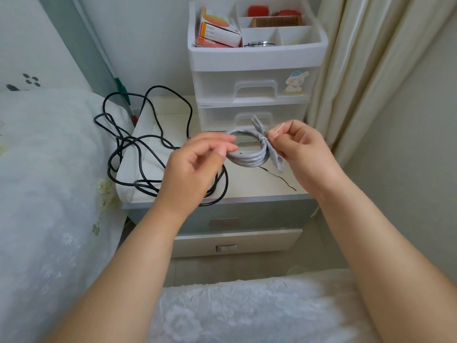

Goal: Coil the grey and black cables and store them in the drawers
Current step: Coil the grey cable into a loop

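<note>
Head view, tying off the grey cable. I hold the grey cable [247, 152], already wound into a small coil, in the air just above the nightstand [259, 191], in front of the plastic drawers [252, 95]. My left hand [195, 164] pinches the coil's left side between thumb and fingertips, the other fingers loosely curled. My right hand [301, 149] is closed on the coil's right side, where a thin white tie [264, 138] binds the loops and both plug ends stick out; one end of the tie shows above my thumb. Whether the tie is fully twisted I cannot tell.

The black cable [148, 144] lies uncoiled, sprawled over the left part of the nightstand and onto the bed [49, 169] at left. A thin black tie [277, 175] lies on the top, near right.

Judged step: securing the grey coil, roughly the first half of the task. The next move calls for finishing the twist, then freeing one hand to pull a drawer handle, since all drawers appear closed.
</note>
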### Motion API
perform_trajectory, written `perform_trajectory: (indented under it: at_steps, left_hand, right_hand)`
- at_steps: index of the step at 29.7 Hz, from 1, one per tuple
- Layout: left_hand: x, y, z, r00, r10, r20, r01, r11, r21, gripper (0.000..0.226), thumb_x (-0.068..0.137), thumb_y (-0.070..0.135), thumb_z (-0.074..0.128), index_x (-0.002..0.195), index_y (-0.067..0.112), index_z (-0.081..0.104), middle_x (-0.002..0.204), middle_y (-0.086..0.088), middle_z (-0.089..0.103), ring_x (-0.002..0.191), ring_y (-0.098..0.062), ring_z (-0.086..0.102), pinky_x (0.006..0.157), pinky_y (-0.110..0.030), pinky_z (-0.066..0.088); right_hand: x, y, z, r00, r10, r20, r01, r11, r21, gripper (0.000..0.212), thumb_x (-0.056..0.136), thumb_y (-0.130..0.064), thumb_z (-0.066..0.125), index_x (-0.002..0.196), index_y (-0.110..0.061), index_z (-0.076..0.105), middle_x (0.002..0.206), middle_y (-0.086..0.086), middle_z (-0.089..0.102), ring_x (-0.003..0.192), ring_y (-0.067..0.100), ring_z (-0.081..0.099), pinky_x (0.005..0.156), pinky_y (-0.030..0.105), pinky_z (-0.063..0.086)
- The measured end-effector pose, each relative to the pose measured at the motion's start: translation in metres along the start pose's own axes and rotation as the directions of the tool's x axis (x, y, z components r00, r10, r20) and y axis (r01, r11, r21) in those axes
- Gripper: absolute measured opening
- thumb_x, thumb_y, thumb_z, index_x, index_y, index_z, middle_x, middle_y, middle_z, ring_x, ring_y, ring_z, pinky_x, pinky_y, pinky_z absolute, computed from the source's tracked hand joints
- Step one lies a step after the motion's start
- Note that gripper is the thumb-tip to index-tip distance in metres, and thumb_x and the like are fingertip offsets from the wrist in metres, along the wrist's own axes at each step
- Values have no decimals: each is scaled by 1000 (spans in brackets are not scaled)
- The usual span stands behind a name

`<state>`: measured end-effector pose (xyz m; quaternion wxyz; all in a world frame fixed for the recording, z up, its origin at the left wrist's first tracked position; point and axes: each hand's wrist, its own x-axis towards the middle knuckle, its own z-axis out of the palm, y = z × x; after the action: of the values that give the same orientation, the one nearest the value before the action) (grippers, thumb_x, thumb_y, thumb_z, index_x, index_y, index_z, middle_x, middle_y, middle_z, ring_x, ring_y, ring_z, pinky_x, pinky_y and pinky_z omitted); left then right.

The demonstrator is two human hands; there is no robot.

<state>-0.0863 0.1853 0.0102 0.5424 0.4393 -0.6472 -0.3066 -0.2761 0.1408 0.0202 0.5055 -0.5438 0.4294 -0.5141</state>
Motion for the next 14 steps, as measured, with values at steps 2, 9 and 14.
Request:
perform_trajectory:
  at_steps: [2, 9, 14]
  left_hand:
    - [2, 2, 1, 986, -131, -102, 119, 986, -115, 11, 92, 13, 60, 95, 17, 70, 105, 2, 68, 96, -18, 68, 89, -45, 54]
    - [10, -6, -11, 841, -508, 184, 539, 759, -365, 59, 79, -5, 66, 133, 11, 50, 115, -6, 67, 101, -21, 68, 89, -31, 55]
    - [9, -2, -6, 959, -279, 50, 283, 954, -97, 43, 77, -12, 68, 104, 21, 64, 95, 1, 72, 91, -12, 70, 80, -18, 53]
  right_hand:
    - [-3, 1, 5, 996, -88, 27, 90, 992, -85, 22, 94, 1, 50, 77, -12, 47, 65, 8, 49, 50, 9, 42, 53, 18, 37]
    - [-6, 3, 8, 994, -104, 28, 107, 979, -171, 21, 95, -2, 50, 78, -14, 47, 65, 10, 49, 54, 15, 41, 59, 26, 38]
    - [3, 12, 5, 986, 164, -13, -162, 981, 110, 20, 92, 2, 48, 110, -6, 51, 58, 0, 44, 47, 10, 37, 57, 22, 36]
